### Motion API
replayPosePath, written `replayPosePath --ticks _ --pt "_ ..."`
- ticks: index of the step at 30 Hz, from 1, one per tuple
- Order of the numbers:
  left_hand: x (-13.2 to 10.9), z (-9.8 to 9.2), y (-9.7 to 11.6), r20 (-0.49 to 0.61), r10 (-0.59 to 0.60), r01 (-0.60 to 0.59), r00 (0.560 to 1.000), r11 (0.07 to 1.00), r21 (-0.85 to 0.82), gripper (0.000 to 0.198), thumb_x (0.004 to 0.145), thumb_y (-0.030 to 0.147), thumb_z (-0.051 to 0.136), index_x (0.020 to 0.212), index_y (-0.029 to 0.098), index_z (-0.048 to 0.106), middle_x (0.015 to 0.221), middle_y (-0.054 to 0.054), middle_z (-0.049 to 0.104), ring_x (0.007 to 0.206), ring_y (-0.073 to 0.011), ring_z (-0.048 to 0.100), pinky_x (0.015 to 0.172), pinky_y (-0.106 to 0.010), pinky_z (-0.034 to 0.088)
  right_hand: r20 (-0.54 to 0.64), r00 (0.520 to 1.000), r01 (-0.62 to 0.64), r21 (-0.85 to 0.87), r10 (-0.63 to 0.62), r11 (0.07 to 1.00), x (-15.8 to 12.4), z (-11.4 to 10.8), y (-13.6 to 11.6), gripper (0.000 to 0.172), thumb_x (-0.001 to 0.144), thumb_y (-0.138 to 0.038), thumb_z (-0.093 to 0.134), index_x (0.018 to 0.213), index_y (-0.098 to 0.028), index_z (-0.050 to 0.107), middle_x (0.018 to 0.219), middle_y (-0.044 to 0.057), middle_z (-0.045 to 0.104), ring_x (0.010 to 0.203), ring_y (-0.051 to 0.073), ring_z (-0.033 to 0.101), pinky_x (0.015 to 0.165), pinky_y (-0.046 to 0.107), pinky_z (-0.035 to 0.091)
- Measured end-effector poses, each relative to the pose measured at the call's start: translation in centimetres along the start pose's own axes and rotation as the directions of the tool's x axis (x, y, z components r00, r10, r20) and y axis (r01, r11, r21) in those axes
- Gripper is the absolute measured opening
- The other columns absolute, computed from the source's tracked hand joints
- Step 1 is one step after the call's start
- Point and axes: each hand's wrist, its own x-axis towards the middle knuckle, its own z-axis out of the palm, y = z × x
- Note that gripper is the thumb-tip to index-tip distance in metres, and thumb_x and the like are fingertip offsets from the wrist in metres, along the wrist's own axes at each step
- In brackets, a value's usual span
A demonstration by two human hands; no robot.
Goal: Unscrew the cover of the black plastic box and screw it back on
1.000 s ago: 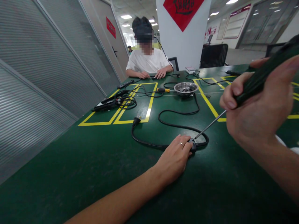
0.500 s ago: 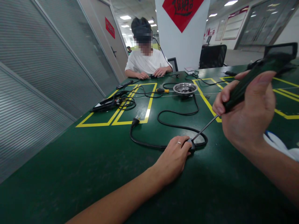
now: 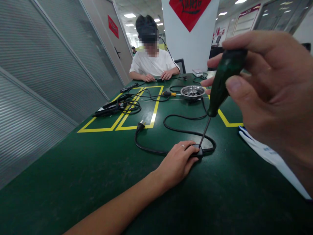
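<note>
Head view: a small black fitting [image 3: 198, 153] on a black cord [image 3: 171, 130] is pinned to the green table [image 3: 73, 169], near its front middle, by the fingertips of the left hand [image 3: 179, 160], which is curled over it. A screwdriver [image 3: 221, 81] is gripped by its dark green handle in the clenched right hand [image 3: 271, 94], with the thin shaft tilted down and its tip set on the fitting. The fitting is judged light, hard and apt to skid, so it is best held down at its sides; the cord is judged limp but springy. A steel bowl [image 3: 192, 92], a yellow-handled screwdriver [image 3: 170, 94] and a tangle of cords [image 3: 117, 107] are seen well apart, and a white cloth [image 3: 269, 155] nearer. Only the cord's own loop is found beside the tip. A co-worker [image 3: 151, 63] is seated at the far end.
</note>
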Motion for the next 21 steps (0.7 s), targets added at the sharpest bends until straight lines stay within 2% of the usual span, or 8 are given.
replayPosePath --ticks 4,6,9,12,17,19,21 --pt "0.0 -0.4 -0.1 0.017 -0.009 0.010 1.000 1.000 -0.025 0.026 0.095 0.023 0.052 0.120 0.021 0.053 0.131 -0.007 0.051 0.121 -0.0226 0.048 0.104 -0.040 0.040 0.009 0.998 0.057 -0.233 -0.056 0.971 0.4 -0.9 0.2 0.060 0.072 -0.019 0.070 0.126 -0.033 0.049 0.126 -0.003 0.053 0.113 0.021 0.056 0.091 0.040 0.054" --pt "0.0 -0.5 -0.1 0.018 -0.011 0.011 1.000 1.000 -0.029 0.026 0.094 0.023 0.052 0.121 0.021 0.053 0.131 -0.007 0.052 0.120 -0.0224 0.048 0.104 -0.040 0.040 0.024 0.999 0.052 -0.281 -0.047 0.958 0.2 -1.3 0.2 0.054 0.076 -0.024 0.067 0.126 -0.034 0.049 0.126 -0.005 0.055 0.111 0.022 0.057 0.090 0.042 0.055" --pt "0.0 -0.5 -0.1 0.010 -0.006 0.006 1.000 1.000 -0.030 0.027 0.094 0.023 0.053 0.121 0.021 0.053 0.130 -0.007 0.052 0.119 -0.0226 0.049 0.103 -0.040 0.041 0.114 0.993 0.007 -0.247 0.022 0.969 -0.1 -1.8 0.0 0.051 0.086 -0.021 0.051 0.133 -0.038 0.042 0.133 -0.007 0.051 0.110 0.019 0.059 0.095 0.044 0.052" --pt "0.0 -0.4 -0.1 0.008 -0.007 0.007 1.000 1.000 -0.021 0.028 0.093 0.023 0.054 0.121 0.021 0.053 0.129 -0.007 0.052 0.117 -0.0233 0.050 0.101 -0.040 0.042 0.160 0.987 0.007 -0.178 0.022 0.984 -0.3 -2.0 -0.3 0.060 0.083 -0.020 0.056 0.137 -0.038 0.036 0.141 -0.006 0.043 0.116 0.020 0.056 0.097 0.040 0.052" --pt "0.1 -0.4 0.0 0.009 -0.012 0.012 1.000 1.000 -0.016 0.028 0.092 0.022 0.055 0.120 0.021 0.054 0.127 -0.007 0.053 0.114 -0.0233 0.051 0.100 -0.040 0.042 0.033 0.999 0.005 -0.196 0.001 0.981 -0.2 -0.9 -0.4 0.060 0.071 -0.036 0.073 0.126 -0.036 0.048 0.125 -0.005 0.053 0.107 0.020 0.059 0.082 0.036 0.058" --pt "0.1 -0.5 0.1 0.005 -0.011 0.011 1.000 1.000 -0.017 0.028 0.092 0.022 0.055 0.120 0.021 0.054 0.126 -0.007 0.053 0.114 -0.0231 0.051 0.101 -0.040 0.042 -0.020 1.000 -0.025 -0.218 0.021 0.976 -0.3 -0.4 -0.6 0.055 0.075 -0.035 0.069 0.126 -0.033 0.048 0.124 -0.003 0.053 0.104 0.019 0.060 0.075 0.030 0.058" --pt "0.2 -0.5 0.2 0.004 -0.010 0.010 1.000 1.000 -0.017 0.028 0.092 0.022 0.055 0.120 0.021 0.054 0.126 -0.007 0.053 0.114 -0.0229 0.051 0.101 -0.040 0.042 -0.043 0.998 -0.056 -0.174 0.050 0.983 -0.6 -0.1 -0.8 0.048 0.083 -0.026 0.059 0.128 -0.031 0.046 0.126 -0.001 0.051 0.102 0.017 0.060 0.073 0.026 0.057"
